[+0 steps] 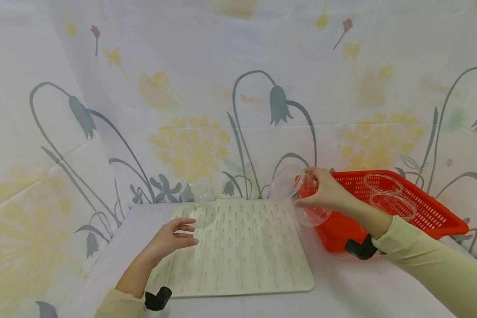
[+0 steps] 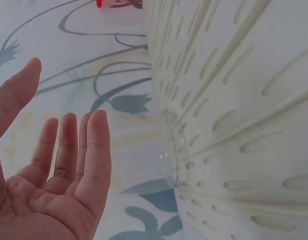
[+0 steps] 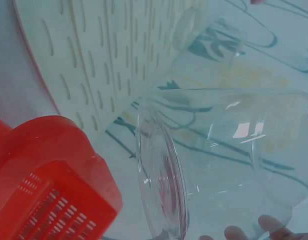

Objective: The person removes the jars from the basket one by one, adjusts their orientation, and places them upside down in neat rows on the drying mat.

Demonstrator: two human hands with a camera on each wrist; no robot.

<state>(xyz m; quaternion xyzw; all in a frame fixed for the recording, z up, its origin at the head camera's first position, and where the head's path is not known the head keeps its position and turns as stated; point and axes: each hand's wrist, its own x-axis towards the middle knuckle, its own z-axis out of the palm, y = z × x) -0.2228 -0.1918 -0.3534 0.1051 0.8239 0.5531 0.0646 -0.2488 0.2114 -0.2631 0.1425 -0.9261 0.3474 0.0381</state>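
Note:
My right hand (image 1: pixel 322 192) grips a large clear bowl-like container (image 3: pixel 224 150) in the air, at the near left corner of the red basket (image 1: pixel 338 234). It is tilted, and its thick round rim faces left in the right wrist view. Only fingertips (image 3: pixel 271 225) of that hand show there, along its side. A smaller clear cup (image 2: pixel 144 150) stands rim down on the pale ridged drying mat (image 1: pixel 238 256), towards its back left. My left hand (image 1: pixel 175 238) hovers over the mat just before this cup, holding nothing, with fingers spread and palm turned inward.
Two clear round-rimmed containers (image 1: pixel 393 205) sit in the right part of the perforated basket. A white cloth covers the table (image 1: pixel 326 291). Behind it hangs a flower-printed curtain (image 1: pixel 206 66), close to the mat's back edge.

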